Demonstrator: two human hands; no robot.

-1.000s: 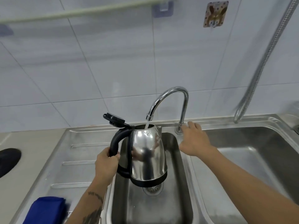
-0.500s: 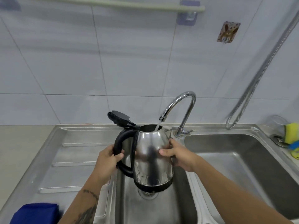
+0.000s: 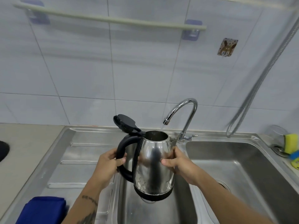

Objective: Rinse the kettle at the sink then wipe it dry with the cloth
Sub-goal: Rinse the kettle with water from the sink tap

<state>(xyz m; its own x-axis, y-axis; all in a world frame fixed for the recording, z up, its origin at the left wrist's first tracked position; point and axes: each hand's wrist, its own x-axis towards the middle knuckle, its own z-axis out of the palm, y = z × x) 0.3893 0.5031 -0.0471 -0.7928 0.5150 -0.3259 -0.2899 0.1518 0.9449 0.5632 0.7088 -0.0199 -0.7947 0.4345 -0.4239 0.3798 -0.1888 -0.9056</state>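
Hands (image 3: pixel 111 160) (image 3: pixel 176 162) clasp kettle (image 3: pixel 153 165) (lid up) below tap (image 3: pixel 181 110), cloth (image 3: pixel 43 209) left.

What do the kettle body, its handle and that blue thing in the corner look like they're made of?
Kettle body: polished metal, probably stainless steel; it mirrors the hands. Handle: matte black, likely plastic, with no reflections. Blue cloth: soft folded fabric, maybe microfibre; the weave is too blurred to tell.
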